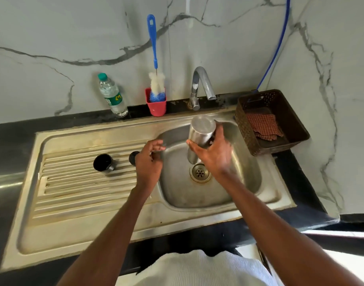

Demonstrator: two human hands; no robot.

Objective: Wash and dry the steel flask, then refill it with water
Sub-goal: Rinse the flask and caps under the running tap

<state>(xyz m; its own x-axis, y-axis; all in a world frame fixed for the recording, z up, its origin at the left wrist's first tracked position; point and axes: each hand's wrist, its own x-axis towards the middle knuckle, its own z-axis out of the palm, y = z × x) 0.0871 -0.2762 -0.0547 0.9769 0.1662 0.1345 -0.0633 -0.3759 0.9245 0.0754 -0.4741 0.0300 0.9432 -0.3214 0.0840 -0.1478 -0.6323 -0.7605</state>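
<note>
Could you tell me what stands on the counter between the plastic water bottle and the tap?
In the head view, a red cup holding a blue-handled bottle brush stands between the water bottle and the tap.

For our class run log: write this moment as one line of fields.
stage: washing | right hand: grips steel flask upside down over sink | left hand: empty, loosely curled | tap: no visible flow

From my feed: both forearms [106,240] bare, no sleeves, and a white ribbed top [199,269] showing at the bottom edge.
</note>
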